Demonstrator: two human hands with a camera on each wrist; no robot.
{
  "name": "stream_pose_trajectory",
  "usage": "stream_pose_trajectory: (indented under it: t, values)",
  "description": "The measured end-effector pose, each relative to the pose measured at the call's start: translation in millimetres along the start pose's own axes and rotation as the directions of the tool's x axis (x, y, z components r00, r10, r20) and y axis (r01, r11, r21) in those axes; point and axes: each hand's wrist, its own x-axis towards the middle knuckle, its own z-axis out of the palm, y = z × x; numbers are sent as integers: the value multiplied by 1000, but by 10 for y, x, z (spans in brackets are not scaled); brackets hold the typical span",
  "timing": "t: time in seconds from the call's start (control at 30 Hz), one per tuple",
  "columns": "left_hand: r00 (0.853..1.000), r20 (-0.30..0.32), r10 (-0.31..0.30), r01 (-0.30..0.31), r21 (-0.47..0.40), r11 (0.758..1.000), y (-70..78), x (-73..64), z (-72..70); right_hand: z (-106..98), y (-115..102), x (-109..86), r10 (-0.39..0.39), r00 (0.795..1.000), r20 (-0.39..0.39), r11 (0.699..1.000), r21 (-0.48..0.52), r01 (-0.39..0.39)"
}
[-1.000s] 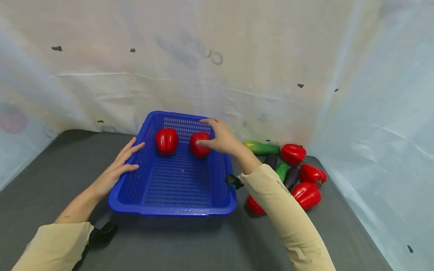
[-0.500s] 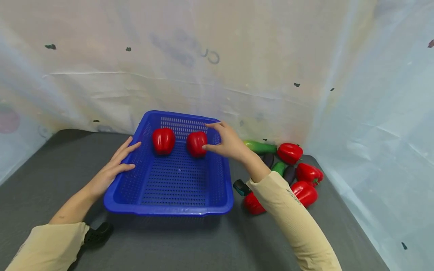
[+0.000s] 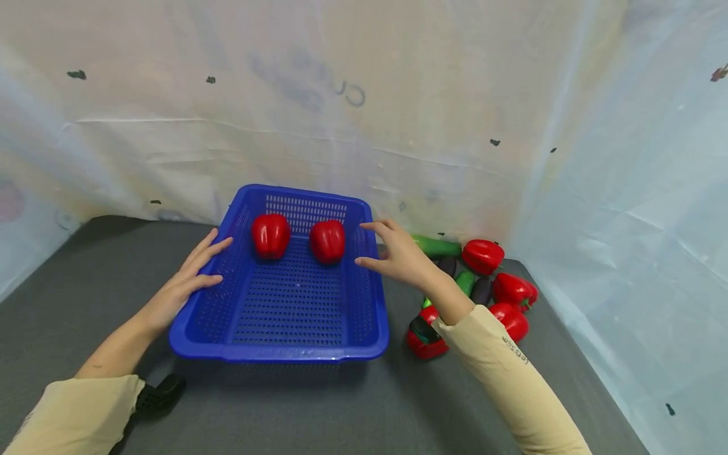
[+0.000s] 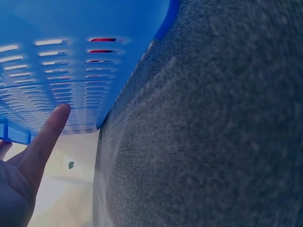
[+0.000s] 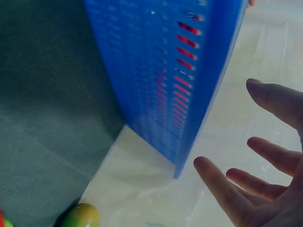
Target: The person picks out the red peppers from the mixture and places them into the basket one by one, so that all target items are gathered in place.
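Note:
Two red bell peppers, one on the left point(image 3: 270, 236) and one on the right point(image 3: 327, 241), lie towards the far end inside a blue perforated plastic basket point(image 3: 279, 352). My left hand point(image 3: 184, 284) rests on the basket's left rim with fingers extended. In the left wrist view one straight finger point(image 4: 47, 139) lies along the outer slotted wall. My right hand point(image 3: 404, 259) is spread at the right rim, thumb and fingers apart, nothing between them. Its parted fingers point(image 5: 270, 106) show beside the basket wall point(image 5: 156, 71) in the right wrist view.
Right of the basket on the dark grey table point(image 3: 273, 411) lies a pile: several red bell peppers point(image 3: 482, 256), dark eggplants point(image 3: 481, 292) and green cucumber-like vegetables point(image 3: 438, 246). My right forearm partly covers it. A pale plastic sheet point(image 3: 341, 95) hangs behind and at the sides.
My right hand has let go of the right bell pepper inside the basket and moved right, out to the rim. The left hand keeps its place on the left rim.

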Motion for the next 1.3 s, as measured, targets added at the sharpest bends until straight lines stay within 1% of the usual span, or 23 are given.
stream_pose_trajectory:
  t: [0.2, 0.47, 0.57, 0.73, 0.87, 0.97, 1.07, 1.2, 1.3]
  values:
    - [1000, 0, -2, 2, 12, 1000, 2, 4, 5, 19, 90, -130, 10, 1000, -10, 999, -39, -11]
    - [1000, 2, 0, 0, -30, 1000, 8, 20, 20, 30, 162, -245, 38, 999, -15, 998, -42, -39]
    - [1000, 4, -1, 1, -23, 1000, 10, 22, 14, 34, 181, -281, 32, 999, -28, 999, -41, -33]
    - [1000, 6, -3, 3, -22, 1000, 7, 21, 14, 39, 228, -375, 10, 998, -62, 998, -68, -14]
    - [1000, 5, -5, 5, -28, 1000, 9, 17, 16, 34, 265, -459, 12, 997, -74, 997, -76, -17]
    - [1000, 1, -7, 7, -35, 999, 16, 15, 16, 29, 307, -517, 15, 997, -73, 996, -81, -21]
    - [1000, -4, -12, 12, -24, 1000, 14, 16, 11, 26, 348, -572, 26, 997, -68, 994, -101, -33]
    - [1000, -2, 3, -3, -7, 1000, -9, 14, -3, 33, 405, -640, 52, 997, -51, 990, -128, -58]
    - [1000, 3, 18, -18, -13, 1000, -19, 17, -10, 37, 458, -698, 57, 998, -42, 988, -140, -62]
